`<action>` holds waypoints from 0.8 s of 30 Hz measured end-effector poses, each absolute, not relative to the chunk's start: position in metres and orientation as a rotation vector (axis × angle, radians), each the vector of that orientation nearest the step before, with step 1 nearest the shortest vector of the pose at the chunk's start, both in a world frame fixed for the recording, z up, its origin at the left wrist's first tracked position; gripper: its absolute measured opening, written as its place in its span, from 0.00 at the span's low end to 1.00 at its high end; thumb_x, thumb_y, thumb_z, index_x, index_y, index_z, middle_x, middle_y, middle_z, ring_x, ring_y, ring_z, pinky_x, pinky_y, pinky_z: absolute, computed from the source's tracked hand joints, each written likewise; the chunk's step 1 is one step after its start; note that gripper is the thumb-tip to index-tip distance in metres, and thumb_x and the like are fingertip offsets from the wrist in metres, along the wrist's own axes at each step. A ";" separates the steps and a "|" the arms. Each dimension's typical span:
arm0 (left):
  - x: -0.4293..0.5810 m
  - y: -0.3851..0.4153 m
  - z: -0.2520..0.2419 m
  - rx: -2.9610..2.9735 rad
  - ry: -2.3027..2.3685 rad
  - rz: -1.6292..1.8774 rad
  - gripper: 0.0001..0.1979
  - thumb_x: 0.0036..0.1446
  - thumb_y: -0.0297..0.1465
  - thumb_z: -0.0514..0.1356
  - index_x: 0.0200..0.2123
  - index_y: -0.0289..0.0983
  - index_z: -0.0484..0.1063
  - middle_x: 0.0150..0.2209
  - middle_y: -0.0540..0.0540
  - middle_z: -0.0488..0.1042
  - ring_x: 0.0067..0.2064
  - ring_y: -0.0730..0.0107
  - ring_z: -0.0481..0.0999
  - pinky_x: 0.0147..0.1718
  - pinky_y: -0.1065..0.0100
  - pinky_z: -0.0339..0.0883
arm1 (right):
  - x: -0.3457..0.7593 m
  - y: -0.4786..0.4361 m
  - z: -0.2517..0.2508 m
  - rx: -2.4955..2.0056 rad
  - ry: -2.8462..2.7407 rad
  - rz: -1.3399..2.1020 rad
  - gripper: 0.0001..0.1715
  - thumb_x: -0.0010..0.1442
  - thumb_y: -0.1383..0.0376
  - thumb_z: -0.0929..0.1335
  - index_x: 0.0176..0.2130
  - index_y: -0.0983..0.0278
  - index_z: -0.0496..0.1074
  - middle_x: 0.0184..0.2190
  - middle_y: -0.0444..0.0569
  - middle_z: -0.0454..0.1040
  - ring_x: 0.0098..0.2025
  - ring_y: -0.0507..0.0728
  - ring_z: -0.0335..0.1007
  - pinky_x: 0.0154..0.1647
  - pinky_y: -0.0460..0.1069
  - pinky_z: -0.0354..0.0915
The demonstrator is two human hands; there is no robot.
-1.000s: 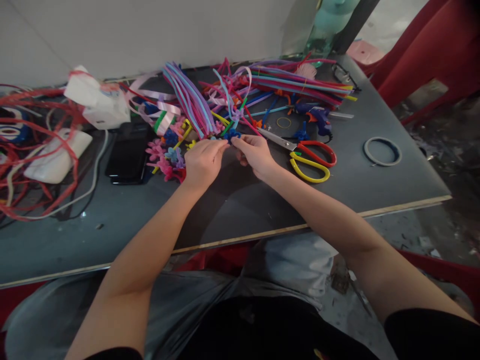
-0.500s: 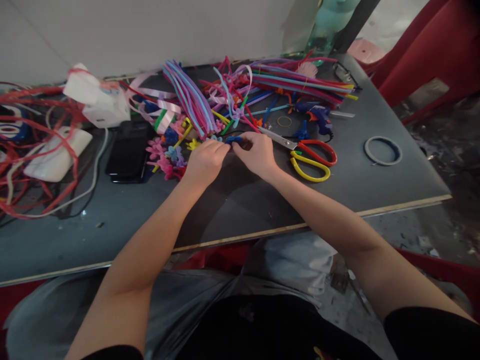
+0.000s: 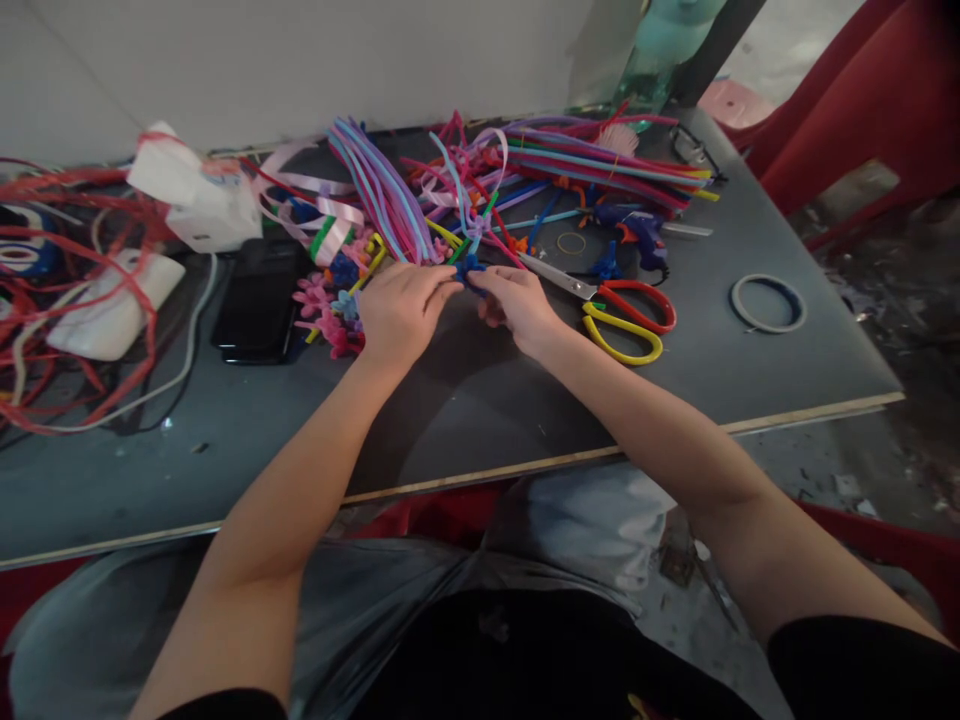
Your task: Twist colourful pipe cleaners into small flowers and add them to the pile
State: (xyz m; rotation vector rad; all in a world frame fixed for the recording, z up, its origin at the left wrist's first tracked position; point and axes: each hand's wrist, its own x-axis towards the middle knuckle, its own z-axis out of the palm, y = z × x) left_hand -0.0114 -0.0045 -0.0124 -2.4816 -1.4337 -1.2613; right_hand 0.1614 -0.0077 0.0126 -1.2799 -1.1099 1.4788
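A small dark blue pipe-cleaner flower [image 3: 470,270] is pinched between my two hands over the middle of the table. My left hand [image 3: 403,305] grips its left side with thumb and fingertips, while my right hand [image 3: 516,300] closes on the right side. Fingers cover part of its shape. Just left of my left hand lie several finished pipe-cleaner flowers [image 3: 326,310], pink, light blue and yellow. Behind my hands rests a bundle of purple, pink and blue pipe cleaners [image 3: 382,190]. Scissors [image 3: 626,315] with red and yellow handles lie partly open right of my right hand.
A hot glue gun [image 3: 634,230] and another pipe-cleaner bundle [image 3: 600,160] lie at the back right. A tape roll [image 3: 768,303] is near the right edge. Black phones [image 3: 256,300], a tissue pack [image 3: 214,210], a white power strip [image 3: 116,305] and tangled red string [image 3: 45,400] occupy the left.
The blue pipe-cleaner flower is turned and shows more between my fingertips. My left hand has flattened and shifted slightly left; my right fingers have shifted on the piece.
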 end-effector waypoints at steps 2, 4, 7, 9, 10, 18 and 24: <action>-0.012 -0.006 -0.011 -2.455 -1.450 -1.311 0.17 0.66 0.47 0.60 0.49 0.43 0.78 0.43 0.44 0.83 0.48 0.57 0.79 0.53 0.57 0.70 | 0.160 -0.009 0.015 -1.226 -1.019 1.589 0.18 0.65 0.64 0.70 0.25 0.62 0.65 0.15 0.37 0.62 0.18 0.45 0.60 0.18 0.40 0.53; -0.011 -0.006 -0.009 -2.471 -1.410 -1.305 0.17 0.66 0.47 0.60 0.50 0.44 0.78 0.47 0.45 0.82 0.51 0.56 0.78 0.57 0.55 0.68 | 0.158 -0.011 0.018 -1.185 -1.015 1.607 0.18 0.63 0.63 0.73 0.25 0.63 0.66 0.16 0.36 0.63 0.18 0.45 0.62 0.18 0.40 0.55; -0.010 -0.005 -0.008 -2.472 -1.396 -1.292 0.15 0.66 0.46 0.60 0.47 0.45 0.79 0.50 0.45 0.80 0.54 0.53 0.77 0.60 0.51 0.66 | 0.158 -0.012 0.020 -1.136 -1.034 1.609 0.16 0.62 0.63 0.74 0.27 0.63 0.68 0.20 0.38 0.68 0.20 0.45 0.65 0.17 0.40 0.56; -0.012 -0.003 -0.009 -2.465 -1.404 -1.290 0.15 0.66 0.45 0.59 0.46 0.44 0.79 0.48 0.45 0.81 0.54 0.53 0.77 0.61 0.49 0.66 | 0.160 -0.012 0.021 -1.105 -1.031 1.614 0.13 0.64 0.65 0.71 0.28 0.64 0.70 0.23 0.40 0.71 0.21 0.46 0.67 0.17 0.41 0.57; -0.013 -0.002 -0.010 -2.467 -1.396 -1.289 0.15 0.66 0.45 0.59 0.46 0.44 0.80 0.47 0.45 0.81 0.53 0.53 0.77 0.60 0.49 0.66 | 0.161 -0.011 0.020 -1.088 -1.041 1.613 0.11 0.65 0.67 0.70 0.30 0.64 0.71 0.24 0.41 0.72 0.21 0.46 0.68 0.17 0.41 0.58; -0.015 0.003 -0.019 -2.536 -1.305 -1.264 0.20 0.67 0.48 0.57 0.46 0.41 0.81 0.45 0.43 0.83 0.49 0.57 0.78 0.56 0.52 0.69 | 0.164 0.000 0.001 -1.123 -1.321 1.458 0.04 0.55 0.74 0.69 0.32 0.66 0.72 0.23 0.40 0.70 0.20 0.45 0.63 0.17 0.41 0.56; -0.006 -0.002 -0.015 -2.430 -1.227 -1.336 0.19 0.72 0.42 0.53 0.41 0.38 0.81 0.39 0.44 0.84 0.43 0.63 0.79 0.48 0.59 0.73 | 0.168 0.001 -0.003 -1.147 -1.670 1.003 0.06 0.52 0.72 0.68 0.34 0.66 0.72 0.29 0.44 0.75 0.27 0.48 0.66 0.31 0.44 0.63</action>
